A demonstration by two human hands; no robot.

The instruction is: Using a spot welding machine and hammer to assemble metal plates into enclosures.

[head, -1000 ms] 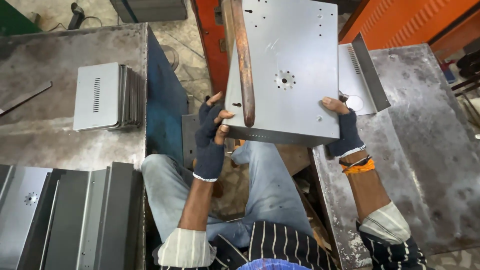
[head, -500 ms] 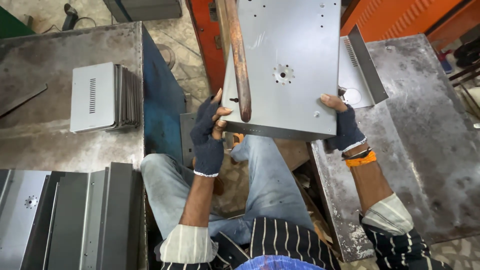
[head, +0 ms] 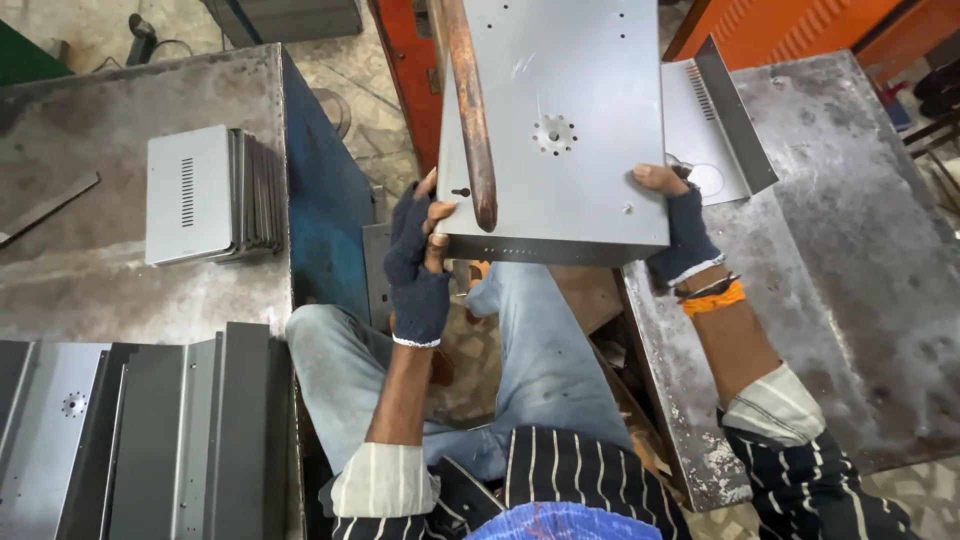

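Head view: both hands (head: pixel 418 262) (head: pixel 682 228) hold metal panel (head: pixel 560 130)

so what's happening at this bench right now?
A seated person holds a grey sheet-metal panel by its near corners, left hand and right hand both in dark fingerless gloves. A rusty lever hangs over the panel's left part. A stack of vented panels sits on the left table, more bent panels lie nearer, and another panel lies on the right.
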